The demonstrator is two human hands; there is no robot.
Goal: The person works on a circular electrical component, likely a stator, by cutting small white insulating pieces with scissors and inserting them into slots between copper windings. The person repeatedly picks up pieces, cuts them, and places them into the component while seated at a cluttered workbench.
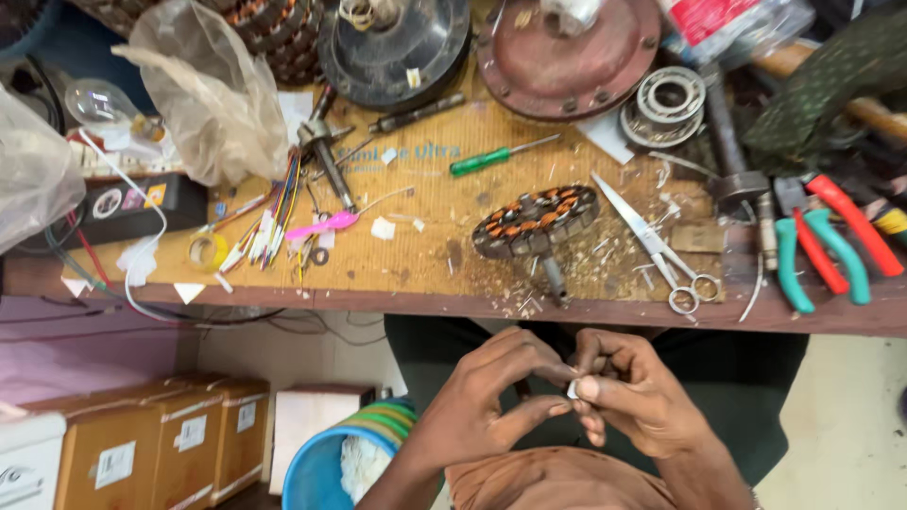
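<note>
Pinching a small white piece (573, 388) low in the frame, the left hand (482, 401) and right hand (633, 392) both gripped it; steady fingertip pressure seemed wise.

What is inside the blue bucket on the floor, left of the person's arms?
The blue bucket holds a clump of white stringy material. Striped green and yellow rings sit at its far rim. The left hand and forearm cover its right side; the bottom is hidden.

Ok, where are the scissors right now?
In the head view the scissors lie on the workbench, right of centre, between the wound stator and the red and teal pliers, handles toward the front edge.
</note>
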